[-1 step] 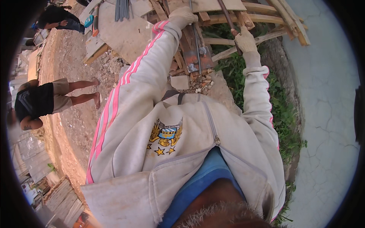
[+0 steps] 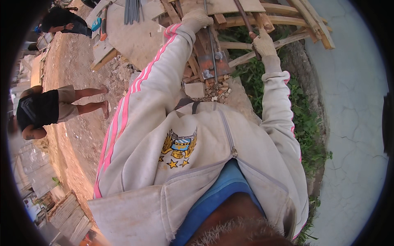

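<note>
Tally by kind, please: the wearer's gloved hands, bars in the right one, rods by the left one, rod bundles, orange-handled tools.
Left hand and right hand, gloved: 2
Brown bar in the right hand: 1
Thin grey rod: 1
Grey rod bundle: 1
Orange-handled tool: 1
Total: 6

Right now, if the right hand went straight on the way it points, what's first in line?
The right hand, in a cream knitted glove, holds a long brown rod; past that, probably the brown wooden beam with a squared end, just above it in view. Depth is unclear.
</note>
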### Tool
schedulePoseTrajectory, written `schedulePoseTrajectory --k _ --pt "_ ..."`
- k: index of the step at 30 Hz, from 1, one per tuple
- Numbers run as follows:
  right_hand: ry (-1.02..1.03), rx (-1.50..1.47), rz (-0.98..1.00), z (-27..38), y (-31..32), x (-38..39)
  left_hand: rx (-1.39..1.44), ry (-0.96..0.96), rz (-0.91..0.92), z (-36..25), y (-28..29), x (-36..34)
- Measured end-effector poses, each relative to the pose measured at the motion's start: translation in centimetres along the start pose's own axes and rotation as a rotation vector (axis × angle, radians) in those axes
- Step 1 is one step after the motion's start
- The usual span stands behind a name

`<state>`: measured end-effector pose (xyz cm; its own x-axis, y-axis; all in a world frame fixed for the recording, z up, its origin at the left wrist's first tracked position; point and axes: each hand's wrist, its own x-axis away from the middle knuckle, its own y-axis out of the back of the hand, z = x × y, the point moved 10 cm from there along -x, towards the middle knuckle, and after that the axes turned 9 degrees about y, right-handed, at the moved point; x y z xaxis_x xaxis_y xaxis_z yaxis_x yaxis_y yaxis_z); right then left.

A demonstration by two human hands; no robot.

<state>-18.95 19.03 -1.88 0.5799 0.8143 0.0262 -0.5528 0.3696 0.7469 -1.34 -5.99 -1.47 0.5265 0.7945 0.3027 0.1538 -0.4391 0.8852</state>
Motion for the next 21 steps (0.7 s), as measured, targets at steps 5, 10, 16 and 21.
schedulePoseTrajectory --k 5,10,16,21 --pt "-0.18 -0.541 -0.073 -0.5 -1.7 -1.4 -0.022 -0.033 0.038 -0.3 -0.2 0.0" --pt "-0.114 -0.641 -0.077 1.0 -0.6 2.0 -0.025 -0.122 0.036 1.0 -1.7 -1.9" --pt "0.103 -0.71 -0.21 1.8 2.9 14.0 -0.61 -1.083 -0.25 -3.6 -6.4 -2.2" --pt "-0.036 -0.598 -0.316 -0.9 2.0 23.8 0.132 -0.297 -0.014 0.0 -3.9 -5.0"
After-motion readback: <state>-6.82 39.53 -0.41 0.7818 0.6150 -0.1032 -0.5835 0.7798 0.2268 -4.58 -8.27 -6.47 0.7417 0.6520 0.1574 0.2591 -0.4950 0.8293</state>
